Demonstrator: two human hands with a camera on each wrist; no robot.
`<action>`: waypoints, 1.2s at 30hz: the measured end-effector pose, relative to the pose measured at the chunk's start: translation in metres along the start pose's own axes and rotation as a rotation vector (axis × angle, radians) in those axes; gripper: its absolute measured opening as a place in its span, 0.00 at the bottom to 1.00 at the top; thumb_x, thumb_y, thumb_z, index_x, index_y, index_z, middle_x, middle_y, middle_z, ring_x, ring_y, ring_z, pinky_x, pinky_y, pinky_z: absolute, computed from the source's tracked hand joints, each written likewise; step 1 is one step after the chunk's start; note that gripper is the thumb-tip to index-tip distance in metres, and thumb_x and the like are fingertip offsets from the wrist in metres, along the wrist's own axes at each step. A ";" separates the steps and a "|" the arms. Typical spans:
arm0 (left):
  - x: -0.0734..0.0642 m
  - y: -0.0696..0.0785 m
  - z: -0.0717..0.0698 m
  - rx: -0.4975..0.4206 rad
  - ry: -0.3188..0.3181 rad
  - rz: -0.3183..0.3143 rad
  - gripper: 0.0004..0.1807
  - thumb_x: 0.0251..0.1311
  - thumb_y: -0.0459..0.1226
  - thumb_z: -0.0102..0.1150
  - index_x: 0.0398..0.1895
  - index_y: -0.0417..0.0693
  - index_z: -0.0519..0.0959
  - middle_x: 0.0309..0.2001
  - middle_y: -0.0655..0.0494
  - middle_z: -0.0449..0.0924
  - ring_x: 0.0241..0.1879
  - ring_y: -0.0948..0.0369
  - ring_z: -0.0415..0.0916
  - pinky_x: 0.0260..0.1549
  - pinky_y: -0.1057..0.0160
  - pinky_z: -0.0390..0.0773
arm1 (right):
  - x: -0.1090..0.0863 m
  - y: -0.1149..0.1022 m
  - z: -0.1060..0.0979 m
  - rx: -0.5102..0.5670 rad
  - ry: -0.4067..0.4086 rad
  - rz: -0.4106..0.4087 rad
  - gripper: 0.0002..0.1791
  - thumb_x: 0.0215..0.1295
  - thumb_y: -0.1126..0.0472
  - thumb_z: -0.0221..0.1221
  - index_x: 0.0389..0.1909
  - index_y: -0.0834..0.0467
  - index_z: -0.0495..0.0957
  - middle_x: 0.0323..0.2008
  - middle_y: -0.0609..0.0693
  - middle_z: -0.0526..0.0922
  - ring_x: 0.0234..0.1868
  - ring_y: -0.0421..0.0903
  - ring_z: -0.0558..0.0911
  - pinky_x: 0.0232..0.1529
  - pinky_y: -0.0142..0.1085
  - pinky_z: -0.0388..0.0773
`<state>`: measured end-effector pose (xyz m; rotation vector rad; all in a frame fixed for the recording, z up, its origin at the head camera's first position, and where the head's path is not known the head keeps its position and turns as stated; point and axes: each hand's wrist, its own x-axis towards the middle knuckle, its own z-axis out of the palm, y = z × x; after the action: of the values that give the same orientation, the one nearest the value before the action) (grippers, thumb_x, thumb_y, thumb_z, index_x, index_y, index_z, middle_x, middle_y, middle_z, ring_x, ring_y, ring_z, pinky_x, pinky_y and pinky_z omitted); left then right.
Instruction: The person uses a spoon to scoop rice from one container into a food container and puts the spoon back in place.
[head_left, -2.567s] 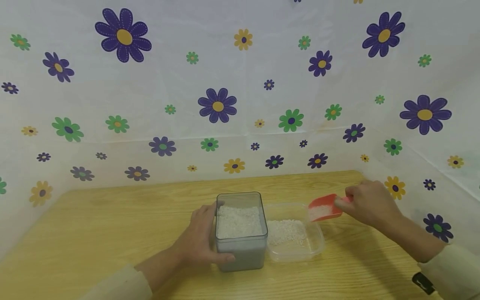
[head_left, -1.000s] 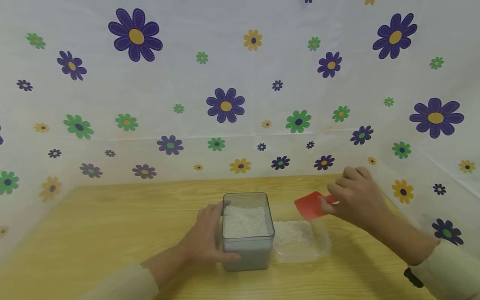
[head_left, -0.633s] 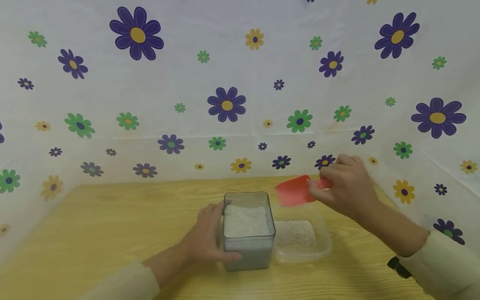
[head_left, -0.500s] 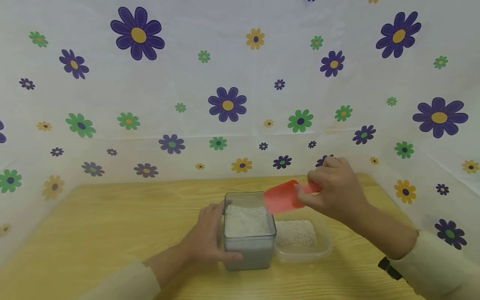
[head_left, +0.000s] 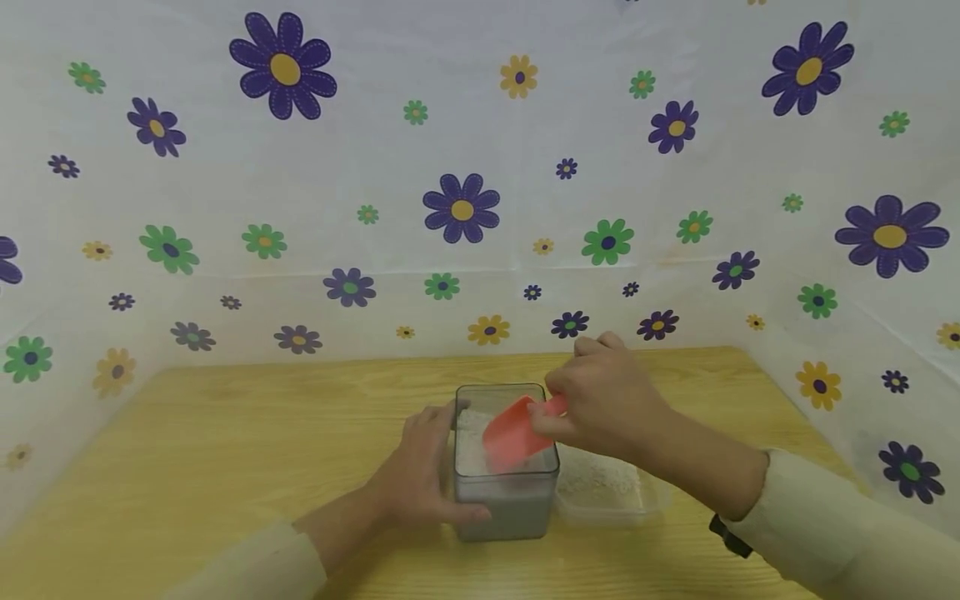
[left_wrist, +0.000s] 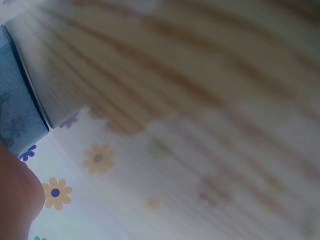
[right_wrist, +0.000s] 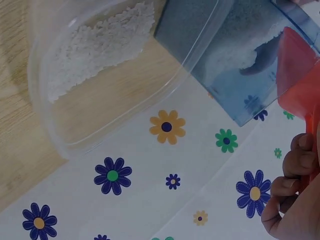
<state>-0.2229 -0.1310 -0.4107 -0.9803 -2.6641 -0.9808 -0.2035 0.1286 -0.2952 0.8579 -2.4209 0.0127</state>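
In the head view, my left hand holds the left side of a tall, square, blue-grey clear plastic container, thumb across its front. White grains fill much of it. My right hand grips the short handle of a red scoop, whose blade tilts down inside the container's mouth. In the right wrist view, the red scoop overlaps the container's rim, and the fingers curl round the handle. The left wrist view shows only the container's edge and part of the left hand.
Right of the tall container stands a low clear plastic tub with a heap of white grains; the right forearm partly covers it in the head view. Beneath is a wood-grain table. Flower-printed white sheeting encloses the back and sides.
My right hand has carried the scoop leftward from above the clear tub, where it tipped and lost its visible grains, down into the tall container. The left hand has kept its hold.
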 end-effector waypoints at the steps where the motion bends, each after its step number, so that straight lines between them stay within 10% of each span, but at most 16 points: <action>1: 0.001 -0.001 0.002 0.004 0.004 0.017 0.66 0.35 0.70 0.71 0.74 0.46 0.57 0.64 0.58 0.69 0.63 0.58 0.62 0.64 0.40 0.62 | 0.001 -0.002 0.001 -0.005 -0.020 -0.001 0.18 0.49 0.48 0.60 0.09 0.46 0.65 0.09 0.37 0.59 0.21 0.41 0.61 0.31 0.37 0.57; 20: 0.001 -0.003 0.008 0.052 0.052 0.078 0.65 0.37 0.73 0.68 0.73 0.44 0.57 0.60 0.56 0.70 0.59 0.58 0.64 0.58 0.44 0.68 | 0.001 -0.029 0.015 0.088 -0.213 0.161 0.26 0.59 0.46 0.57 0.07 0.49 0.60 0.07 0.38 0.53 0.12 0.37 0.55 0.18 0.31 0.49; 36: -0.001 -0.005 0.008 0.069 0.098 0.102 0.64 0.36 0.73 0.69 0.72 0.44 0.59 0.59 0.57 0.71 0.57 0.60 0.65 0.55 0.45 0.71 | -0.013 -0.014 0.019 0.382 -0.153 0.441 0.27 0.61 0.52 0.59 0.07 0.50 0.59 0.08 0.37 0.53 0.14 0.36 0.55 0.19 0.31 0.49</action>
<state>-0.2246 -0.1292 -0.4194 -1.0159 -2.5235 -0.8859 -0.1964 0.1213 -0.3206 0.4709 -2.7532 0.6126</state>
